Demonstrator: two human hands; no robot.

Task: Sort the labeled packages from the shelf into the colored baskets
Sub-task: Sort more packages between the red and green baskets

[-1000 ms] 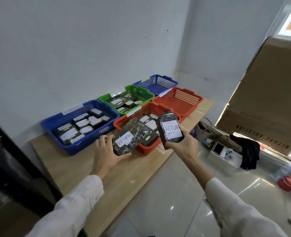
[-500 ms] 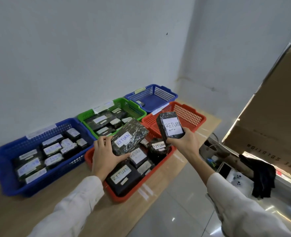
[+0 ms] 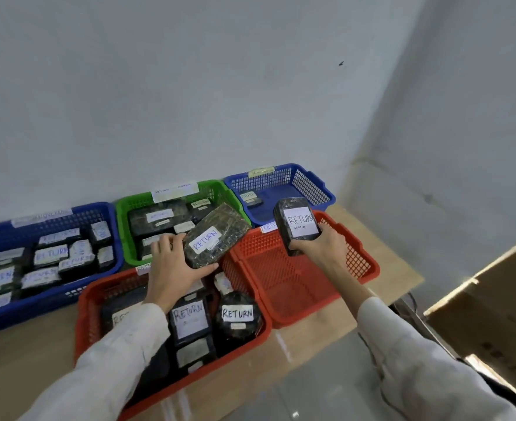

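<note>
My left hand [image 3: 171, 268] grips a flat dark package labelled RETURN [image 3: 215, 235] above the near red basket [image 3: 171, 387], which holds several RETURN packages. My right hand [image 3: 320, 249] grips a smaller black package labelled RETURN [image 3: 296, 227], held upright over the far red basket [image 3: 299, 287], whose bottom is bare. A green basket [image 3: 129, 229] behind holds several dark packages. The large blue basket [image 3: 38, 308] at the left is filled with labelled packages. The small blue basket [image 3: 299, 183] at the back holds one small package.
The baskets stand on a wooden table [image 3: 29, 366] against a white wall. A brown cardboard box [image 3: 499, 323] sits at the right. Tiled floor [image 3: 326, 387] lies beyond the table's near edge.
The view has moved closer to the baskets. Both hands have carried their packages forward, the left one over the near red basket and the right one over the far red basket.
</note>
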